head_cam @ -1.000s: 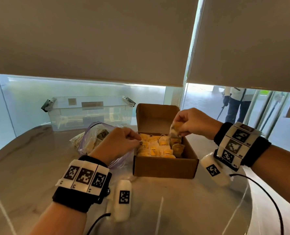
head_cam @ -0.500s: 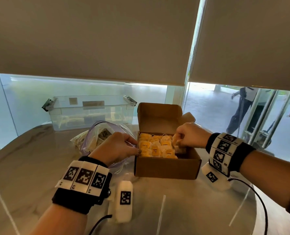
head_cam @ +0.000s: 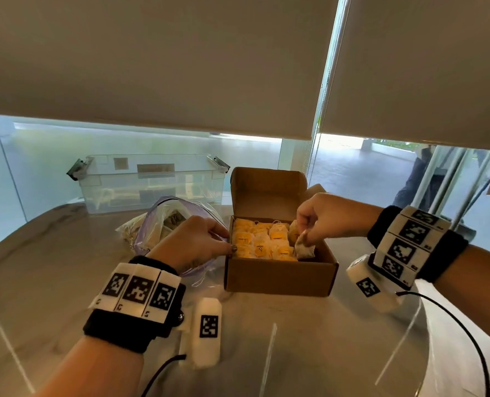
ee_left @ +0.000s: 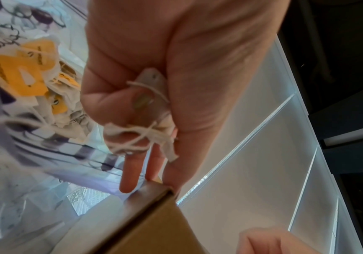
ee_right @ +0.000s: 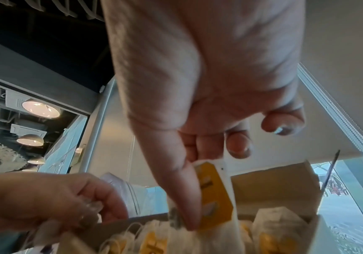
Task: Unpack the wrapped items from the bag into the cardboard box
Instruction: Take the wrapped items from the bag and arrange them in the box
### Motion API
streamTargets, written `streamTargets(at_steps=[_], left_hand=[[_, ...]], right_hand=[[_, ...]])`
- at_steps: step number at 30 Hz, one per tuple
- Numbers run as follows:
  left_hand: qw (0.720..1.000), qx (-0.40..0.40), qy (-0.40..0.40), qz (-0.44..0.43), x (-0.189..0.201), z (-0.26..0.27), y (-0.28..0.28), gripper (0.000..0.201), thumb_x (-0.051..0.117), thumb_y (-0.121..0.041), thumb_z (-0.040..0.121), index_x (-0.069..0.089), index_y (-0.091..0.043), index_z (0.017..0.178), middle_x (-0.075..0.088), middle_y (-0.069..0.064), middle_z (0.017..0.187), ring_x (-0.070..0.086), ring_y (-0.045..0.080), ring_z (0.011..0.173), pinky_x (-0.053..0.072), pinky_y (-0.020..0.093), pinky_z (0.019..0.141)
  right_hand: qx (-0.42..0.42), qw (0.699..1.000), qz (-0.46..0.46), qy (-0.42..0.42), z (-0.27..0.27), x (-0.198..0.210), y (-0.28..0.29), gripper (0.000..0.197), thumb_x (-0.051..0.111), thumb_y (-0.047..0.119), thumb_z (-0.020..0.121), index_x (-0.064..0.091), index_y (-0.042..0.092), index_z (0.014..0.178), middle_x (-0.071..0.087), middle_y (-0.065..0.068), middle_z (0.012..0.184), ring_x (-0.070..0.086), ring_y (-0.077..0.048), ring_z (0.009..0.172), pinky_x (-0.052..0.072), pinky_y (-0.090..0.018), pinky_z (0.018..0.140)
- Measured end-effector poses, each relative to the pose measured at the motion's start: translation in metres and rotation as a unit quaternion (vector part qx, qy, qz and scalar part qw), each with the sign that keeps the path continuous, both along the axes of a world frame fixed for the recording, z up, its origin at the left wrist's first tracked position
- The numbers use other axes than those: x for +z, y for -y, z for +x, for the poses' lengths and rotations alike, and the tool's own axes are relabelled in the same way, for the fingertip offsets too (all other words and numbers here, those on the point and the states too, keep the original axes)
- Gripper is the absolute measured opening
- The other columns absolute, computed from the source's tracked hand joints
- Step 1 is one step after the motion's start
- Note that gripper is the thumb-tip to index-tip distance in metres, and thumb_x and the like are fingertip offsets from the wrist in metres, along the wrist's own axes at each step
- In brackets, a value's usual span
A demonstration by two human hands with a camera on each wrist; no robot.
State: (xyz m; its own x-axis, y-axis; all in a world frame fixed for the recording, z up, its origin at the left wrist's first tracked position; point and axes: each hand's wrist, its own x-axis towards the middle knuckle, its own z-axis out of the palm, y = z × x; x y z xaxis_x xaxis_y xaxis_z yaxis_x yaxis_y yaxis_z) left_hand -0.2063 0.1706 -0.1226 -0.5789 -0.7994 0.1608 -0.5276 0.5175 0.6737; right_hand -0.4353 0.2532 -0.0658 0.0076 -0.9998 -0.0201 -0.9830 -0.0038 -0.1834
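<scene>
An open cardboard box [head_cam: 278,277] stands mid-table, filled with several tea bags [head_cam: 262,243] with yellow tags. My right hand [head_cam: 308,234] hovers over the box's right side and pinches one tea bag [head_cam: 305,250] between thumb and fingers; its yellow tag [ee_right: 216,194] shows in the right wrist view. My left hand [head_cam: 222,242] sits at the box's left rim [ee_left: 154,213], its curled fingers gripping a tea bag tag and a tangle of white string [ee_left: 142,135]. Behind that hand lies the clear zip bag [head_cam: 163,222], with more tagged tea bags [ee_left: 19,75] inside.
A clear plastic bin [head_cam: 152,181] stands at the back left of the marble table [head_cam: 309,348]. The box lid flap [head_cam: 266,190] stands upright behind the box. Roller blinds [head_cam: 152,67] hang over the window, and a person [head_cam: 412,181] stands outside at the right.
My right hand dipped into the box and has come up a little, with a tea bag hanging from its fingers. My left hand has stayed at the box's left rim.
</scene>
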Motion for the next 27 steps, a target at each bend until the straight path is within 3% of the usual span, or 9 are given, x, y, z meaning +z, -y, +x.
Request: streamTargets(at_steps=[4, 7, 9, 13, 16, 20, 22, 24, 27], left_hand=[[1.000, -0.004, -0.013, 0.004, -0.001, 0.000, 0.000, 0.032, 0.074, -0.029, 0.077, 0.064, -0.017, 0.105, 0.060, -0.014, 0.083, 0.056, -0.002, 0.078, 0.041, 0.009, 0.067], [1.000, -0.003, -0.014, -0.001, -0.001, 0.000, 0.001, 0.030, 0.074, -0.027, 0.078, 0.065, -0.017, 0.104, 0.059, -0.015, 0.080, 0.056, -0.003, 0.078, 0.039, 0.008, 0.065], [1.000, -0.002, -0.014, -0.001, -0.001, 0.000, 0.001, 0.029, 0.074, -0.027, 0.078, 0.066, -0.018, 0.104, 0.060, -0.015, 0.082, 0.056, -0.003, 0.079, 0.039, 0.008, 0.065], [1.000, -0.002, -0.008, -0.005, -0.001, 0.000, 0.002, 0.030, 0.074, -0.026, 0.078, 0.065, -0.017, 0.105, 0.058, -0.017, 0.081, 0.054, -0.005, 0.076, 0.037, 0.006, 0.062], [1.000, -0.004, -0.012, -0.003, -0.001, 0.000, 0.002, 0.029, 0.074, -0.026, 0.078, 0.065, -0.017, 0.104, 0.059, -0.015, 0.081, 0.055, -0.005, 0.076, 0.039, 0.005, 0.063], [1.000, -0.001, -0.010, -0.001, -0.001, 0.000, 0.002, 0.029, 0.074, -0.026, 0.078, 0.064, -0.017, 0.105, 0.061, -0.012, 0.085, 0.055, -0.004, 0.078, 0.039, 0.006, 0.064], [1.000, 0.003, -0.011, -0.002, 0.000, 0.000, 0.002, 0.030, 0.074, -0.026, 0.079, 0.064, -0.017, 0.105, 0.059, -0.014, 0.083, 0.054, -0.004, 0.077, 0.037, 0.007, 0.062], [1.000, 0.001, -0.010, -0.002, 0.000, 0.000, 0.000, 0.029, 0.073, -0.025, 0.079, 0.064, -0.016, 0.105, 0.058, -0.014, 0.082, 0.054, -0.003, 0.077, 0.037, 0.007, 0.061], [1.000, 0.001, -0.014, 0.000, 0.000, -0.001, -0.002, 0.029, 0.072, -0.025, 0.080, 0.063, -0.016, 0.106, 0.059, -0.013, 0.082, 0.055, -0.002, 0.078, 0.039, 0.008, 0.063]], right_hand=[[0.011, 0.995, 0.088, -0.047, 0.002, -0.011, 0.006, 0.024, 0.069, 0.011, 0.079, 0.055, 0.022, 0.063, 0.056, 0.008, 0.070, 0.049, -0.001, 0.060, 0.034, -0.014, 0.059], [0.013, 0.985, 0.102, -0.138, 0.002, -0.024, 0.015, 0.011, 0.062, 0.011, 0.084, 0.062, 0.016, 0.075, 0.051, 0.010, 0.073, 0.045, -0.003, 0.066, 0.030, -0.013, 0.058], [0.001, 0.984, 0.074, -0.163, -0.002, -0.032, 0.021, 0.005, 0.062, 0.014, 0.084, 0.068, 0.013, 0.084, 0.051, 0.011, 0.073, 0.049, -0.006, 0.075, 0.038, -0.019, 0.068], [-0.053, 0.990, -0.008, -0.133, -0.011, -0.038, 0.028, 0.011, 0.063, 0.018, 0.082, 0.061, 0.024, 0.073, 0.054, 0.012, 0.074, 0.053, -0.010, 0.083, 0.041, -0.029, 0.083], [-0.075, 0.990, -0.023, -0.120, -0.013, -0.043, 0.028, 0.014, 0.061, 0.022, 0.082, 0.053, 0.030, 0.076, 0.051, 0.016, 0.071, 0.053, -0.010, 0.082, 0.039, -0.038, 0.092], [-0.071, 0.993, -0.048, -0.076, -0.017, -0.044, 0.025, 0.033, 0.067, 0.020, 0.076, 0.037, 0.031, 0.069, 0.050, 0.013, 0.077, 0.050, -0.012, 0.082, 0.036, -0.031, 0.078], [-0.074, 0.990, -0.071, -0.093, -0.019, -0.043, 0.024, 0.033, 0.069, 0.018, 0.073, 0.039, 0.029, 0.064, 0.045, 0.012, 0.078, 0.047, -0.013, 0.084, 0.034, -0.031, 0.074], [-0.080, 0.987, -0.064, -0.126, -0.019, -0.045, 0.024, 0.027, 0.070, 0.020, 0.073, 0.049, 0.029, 0.059, 0.042, 0.011, 0.082, 0.046, -0.014, 0.093, 0.038, -0.037, 0.085], [-0.071, 0.989, -0.019, -0.131, -0.017, -0.046, 0.023, 0.009, 0.073, 0.031, 0.075, 0.065, 0.030, 0.069, 0.043, 0.011, 0.090, 0.042, -0.013, 0.101, 0.039, -0.033, 0.087]])
